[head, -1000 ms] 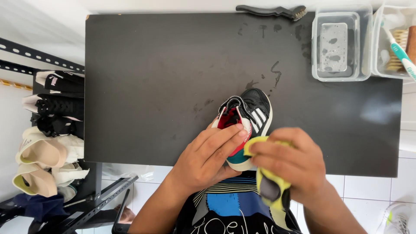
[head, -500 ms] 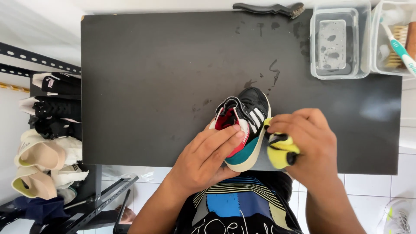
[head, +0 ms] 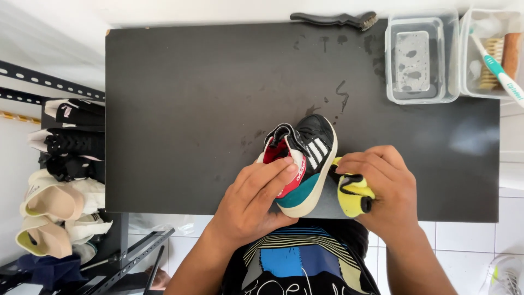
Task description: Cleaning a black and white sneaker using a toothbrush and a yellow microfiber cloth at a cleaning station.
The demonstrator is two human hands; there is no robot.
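Observation:
A small black sneaker [head: 308, 150] with white stripes, a red lining and a teal heel is tilted up at the near edge of the black table [head: 191, 109]. My left hand [head: 256, 194] grips its heel end from the left, thumb on the red collar. My right hand [head: 382, 188] is closed on a bunched yellow and black cloth [head: 355, 194] pressed against the right side of the shoe's sole.
A clear tub of water [head: 420, 60] and a second tub with a toothbrush [head: 499, 68] and scrub brushes stand at the far right. A black brush [head: 335, 19] lies at the far edge. A shoe rack [head: 65, 180] with several pairs stands left of the table.
The cloth was draped over the shoe's heel; my right hand has pulled it off to the right and balled it up against the sole. The shoe has tipped slightly.

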